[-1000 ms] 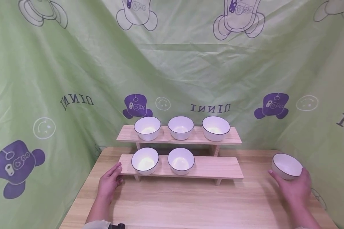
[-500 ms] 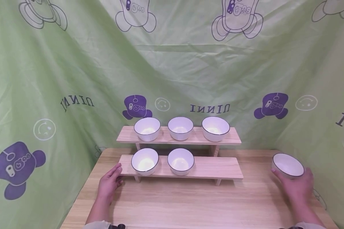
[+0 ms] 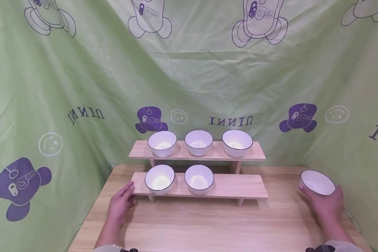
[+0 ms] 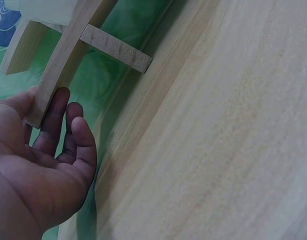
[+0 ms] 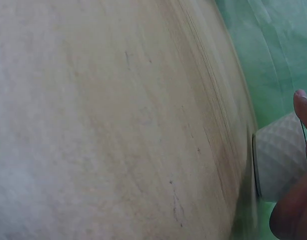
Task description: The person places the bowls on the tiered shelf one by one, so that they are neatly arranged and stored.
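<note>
My left hand (image 3: 119,203) pinches the left end of the lower wooden shelf (image 3: 236,184), thumb above and fingers below, as the left wrist view shows. At the table's right side my right hand (image 3: 328,204) grips a white bowl (image 3: 317,182) with a dark rim, thumb on its left side. The right wrist view shows the faceted outside of this bowl (image 5: 281,155) low over or on the table; I cannot tell which. Two similar bowls, a left one (image 3: 160,179) and a middle one (image 3: 199,179), stand on the lower shelf, whose right part is bare.
Behind it rises a higher wooden shelf (image 3: 258,152) bearing three white bowls, left (image 3: 162,143), middle (image 3: 198,142) and right (image 3: 237,143). Both shelves stand on a wooden table (image 3: 214,224). Green printed cloth (image 3: 189,77) hangs around the back and sides.
My right hand has shifted very slightly to the right with the bowl in its grip. The left hand stays on the shelf end. The head view has tilted a little.
</note>
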`<action>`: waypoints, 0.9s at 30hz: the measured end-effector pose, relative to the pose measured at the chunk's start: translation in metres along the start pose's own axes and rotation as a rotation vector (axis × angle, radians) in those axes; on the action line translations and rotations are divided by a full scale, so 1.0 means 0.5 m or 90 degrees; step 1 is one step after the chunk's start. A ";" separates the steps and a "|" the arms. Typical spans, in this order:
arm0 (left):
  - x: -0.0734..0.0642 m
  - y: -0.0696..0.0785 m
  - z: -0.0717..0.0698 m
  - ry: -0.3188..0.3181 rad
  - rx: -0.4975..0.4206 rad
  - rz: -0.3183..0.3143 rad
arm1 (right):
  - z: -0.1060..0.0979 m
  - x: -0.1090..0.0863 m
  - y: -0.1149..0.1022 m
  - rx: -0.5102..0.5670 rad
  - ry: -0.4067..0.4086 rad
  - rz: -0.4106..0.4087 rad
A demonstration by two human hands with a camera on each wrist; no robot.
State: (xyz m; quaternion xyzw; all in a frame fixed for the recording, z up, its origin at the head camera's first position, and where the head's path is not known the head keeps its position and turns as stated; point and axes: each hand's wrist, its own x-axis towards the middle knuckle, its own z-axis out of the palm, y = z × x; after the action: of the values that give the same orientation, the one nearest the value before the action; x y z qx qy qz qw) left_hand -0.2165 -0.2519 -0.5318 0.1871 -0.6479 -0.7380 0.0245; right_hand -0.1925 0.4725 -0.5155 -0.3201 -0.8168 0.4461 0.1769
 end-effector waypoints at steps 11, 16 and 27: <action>-0.001 -0.002 -0.001 0.003 0.002 -0.001 | 0.007 0.016 0.009 0.001 -0.015 0.004; -0.001 -0.002 -0.001 0.005 0.002 -0.001 | 0.010 0.022 0.014 0.000 -0.020 0.004; -0.004 0.002 0.003 0.014 0.007 0.002 | 0.017 0.036 0.016 -0.008 -0.003 -0.007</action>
State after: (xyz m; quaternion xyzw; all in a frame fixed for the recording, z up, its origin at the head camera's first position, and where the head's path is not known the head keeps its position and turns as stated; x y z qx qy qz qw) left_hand -0.2155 -0.2502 -0.5303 0.1944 -0.6519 -0.7323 0.0316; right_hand -0.2075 0.4828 -0.5269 -0.3158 -0.8219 0.4406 0.1749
